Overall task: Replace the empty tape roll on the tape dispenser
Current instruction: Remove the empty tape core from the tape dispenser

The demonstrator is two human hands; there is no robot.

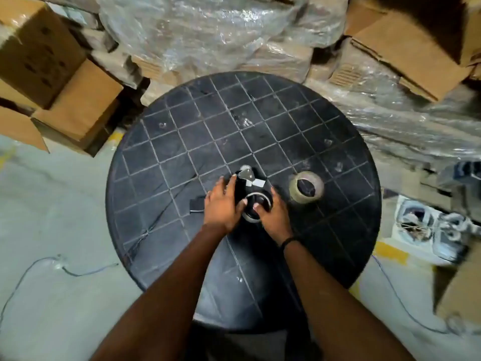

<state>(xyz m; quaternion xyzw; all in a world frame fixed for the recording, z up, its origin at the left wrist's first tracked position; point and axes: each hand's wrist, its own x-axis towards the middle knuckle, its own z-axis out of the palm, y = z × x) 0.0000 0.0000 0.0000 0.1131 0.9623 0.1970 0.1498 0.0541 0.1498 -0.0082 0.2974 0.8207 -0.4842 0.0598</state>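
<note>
A black tape dispenser (243, 182) with a metal blade end lies near the middle of the round black table (208, 121). My left hand (222, 208) grips its body from the left. A thin pale ring, the empty roll (256, 201), sits on the dispenser's hub, and my right hand (270, 213) holds it with thumb and fingers around the rim. A full roll of clear tape (306, 187) stands on the table to the right, apart from both hands. The dispenser's handle is mostly hidden under my hands.
Cardboard boxes (52, 63) are stacked at the left and upper right (416, 48). Plastic-wrapped bundles (208, 32) crowd behind the table. A thin cable (52, 267) trails on the concrete floor at the left. Bagged items (429, 225) lie on the floor at the right.
</note>
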